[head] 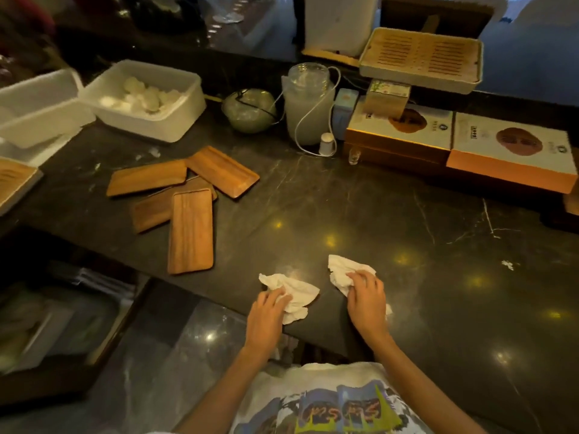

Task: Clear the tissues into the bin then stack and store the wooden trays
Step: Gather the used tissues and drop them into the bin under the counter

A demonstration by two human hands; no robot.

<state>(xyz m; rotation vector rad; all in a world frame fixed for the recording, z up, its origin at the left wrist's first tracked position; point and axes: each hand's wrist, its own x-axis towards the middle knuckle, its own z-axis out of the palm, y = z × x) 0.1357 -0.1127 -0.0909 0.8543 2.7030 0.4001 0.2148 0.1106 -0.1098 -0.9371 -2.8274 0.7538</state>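
We have each hand closing on its own crumpled tissue: left hand point(268, 305) on the left tissue point(294, 296), right hand point(366, 300) on the right tissue point(343, 272), both gathered near the worktop point(407, 230) edge for binning; 4 wooden trays point(188, 198) lie unstacked.

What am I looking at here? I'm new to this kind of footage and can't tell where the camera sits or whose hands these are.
There is one picture, from a camera worn on a person's head, looking down at a dark stone counter. No machine: these are bare hands. The left hand rests on one crumpled tissue, the right hand on another tissue, both near the counter's edge. Further left lie four wooden trays, loosely overlapping, not stacked. Boxes and containers line the back.
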